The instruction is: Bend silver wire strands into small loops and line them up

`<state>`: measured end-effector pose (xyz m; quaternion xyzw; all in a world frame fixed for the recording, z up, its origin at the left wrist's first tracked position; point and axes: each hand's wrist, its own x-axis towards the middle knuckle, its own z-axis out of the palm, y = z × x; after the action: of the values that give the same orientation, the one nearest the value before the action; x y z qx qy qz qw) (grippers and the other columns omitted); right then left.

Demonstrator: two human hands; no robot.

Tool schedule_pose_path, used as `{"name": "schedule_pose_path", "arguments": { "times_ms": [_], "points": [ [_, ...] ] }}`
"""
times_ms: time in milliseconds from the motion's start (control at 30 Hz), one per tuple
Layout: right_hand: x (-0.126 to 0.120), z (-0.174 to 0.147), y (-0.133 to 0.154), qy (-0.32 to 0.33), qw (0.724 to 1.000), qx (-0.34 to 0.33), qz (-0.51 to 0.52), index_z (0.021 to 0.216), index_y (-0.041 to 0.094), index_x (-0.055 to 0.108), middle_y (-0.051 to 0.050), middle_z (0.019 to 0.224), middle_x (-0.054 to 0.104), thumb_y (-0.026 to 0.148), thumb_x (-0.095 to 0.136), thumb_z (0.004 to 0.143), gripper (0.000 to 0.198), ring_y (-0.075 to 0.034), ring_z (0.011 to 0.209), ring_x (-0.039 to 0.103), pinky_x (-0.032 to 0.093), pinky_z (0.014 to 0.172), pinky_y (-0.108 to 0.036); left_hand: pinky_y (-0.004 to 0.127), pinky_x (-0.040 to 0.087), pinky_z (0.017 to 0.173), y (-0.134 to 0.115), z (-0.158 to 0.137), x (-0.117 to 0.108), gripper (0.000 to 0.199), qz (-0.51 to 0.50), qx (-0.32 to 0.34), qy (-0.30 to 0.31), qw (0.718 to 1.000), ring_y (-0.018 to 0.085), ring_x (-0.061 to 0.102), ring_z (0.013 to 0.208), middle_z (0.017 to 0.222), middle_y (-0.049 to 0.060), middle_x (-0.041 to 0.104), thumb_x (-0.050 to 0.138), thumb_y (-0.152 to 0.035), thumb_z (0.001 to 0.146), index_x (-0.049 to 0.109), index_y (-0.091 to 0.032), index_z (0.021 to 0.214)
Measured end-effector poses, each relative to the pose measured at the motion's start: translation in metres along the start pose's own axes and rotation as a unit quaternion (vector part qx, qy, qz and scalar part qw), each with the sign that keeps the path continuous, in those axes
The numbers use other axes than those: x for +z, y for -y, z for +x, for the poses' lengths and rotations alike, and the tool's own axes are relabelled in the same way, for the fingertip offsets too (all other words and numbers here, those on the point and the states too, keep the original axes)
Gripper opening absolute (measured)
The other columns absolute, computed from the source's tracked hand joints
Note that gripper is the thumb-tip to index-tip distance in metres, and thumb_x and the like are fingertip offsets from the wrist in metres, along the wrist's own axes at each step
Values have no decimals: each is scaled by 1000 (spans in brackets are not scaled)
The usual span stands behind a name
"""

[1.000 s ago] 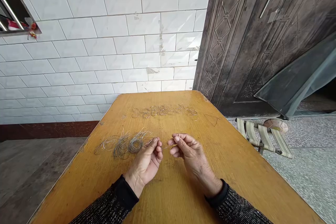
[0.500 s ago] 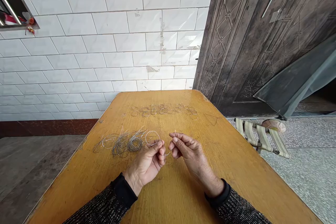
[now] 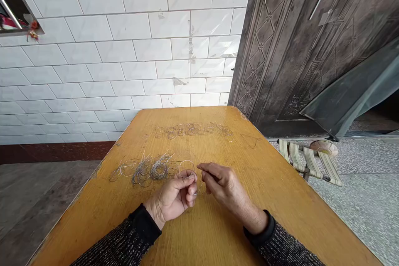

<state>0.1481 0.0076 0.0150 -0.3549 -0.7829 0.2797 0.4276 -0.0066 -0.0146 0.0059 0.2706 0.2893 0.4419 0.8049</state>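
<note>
My left hand (image 3: 174,196) is closed, thumb against fingers, on a thin pale wire bent into a loop (image 3: 186,160). The round part stands above the fingertips. A loose length of the same wire curves out below them toward my right hand (image 3: 226,185). That hand is closed at the fingertips by the wire's free end, its index finger stretched along the top; the exact grip is partly hidden. Left of my hands, coiled bundles of grey wire (image 3: 159,169) lie on the wooden table (image 3: 187,241), loose ends sticking up.
Farther back on the table lies a row of small wire rings (image 3: 193,129), with a bent wire piece (image 3: 252,140) to their right. A white tiled wall (image 3: 131,50) borders the far edge. On the floor at right are a strapped stool (image 3: 311,162) and a dark door (image 3: 296,70).
My right hand has turned over, palm more downward, and its index finger now reaches toward the loop. The wire loop in my left hand has shifted slightly right and down.
</note>
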Motion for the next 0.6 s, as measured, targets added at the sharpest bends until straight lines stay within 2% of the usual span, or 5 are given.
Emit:
{"name": "schedule_pose_path", "arguments": {
  "times_ms": [100, 200, 367, 600],
  "points": [
    [-2, -2, 0, 18, 995, -70, -73, 95, 14, 63, -3, 64, 56, 12, 38, 81, 28, -11, 52, 51, 39, 52, -22, 18, 29, 40, -1, 0, -1, 13, 5, -13, 13, 1000, 5, 41, 38, 46, -5, 46, 66, -21, 67, 54, -15, 67],
    [-2, -4, -3, 37, 987, -96, -126, 93, 16, 62, -4, 68, 56, 11, 36, 82, 29, -11, 57, 51, 38, 53, -21, 19, 27, 41, -1, 0, -2, 12, 9, -26, 27, 999, 5, 40, 38, 45, -5, 45, 64, -21, 68, 54, -14, 66],
    [1, -7, -5, 57, 977, -98, -178, 93, 16, 61, -5, 70, 54, 9, 32, 82, 32, -11, 54, 48, 36, 50, -20, 20, 27, 42, -1, 1, -5, 12, 2, -44, 43, 998, 5, 38, 37, 43, -6, 43, 64, -22, 68, 55, -14, 66],
    [-1, -7, 0, 74, 978, -87, -175, 90, 16, 61, -3, 67, 53, 5, 33, 79, 32, -10, 54, 47, 35, 51, -19, 19, 28, 41, -2, 1, -7, 15, 42, -32, 43, 998, 5, 39, 37, 43, -6, 42, 64, -25, 68, 55, -15, 65]
  ]
}}
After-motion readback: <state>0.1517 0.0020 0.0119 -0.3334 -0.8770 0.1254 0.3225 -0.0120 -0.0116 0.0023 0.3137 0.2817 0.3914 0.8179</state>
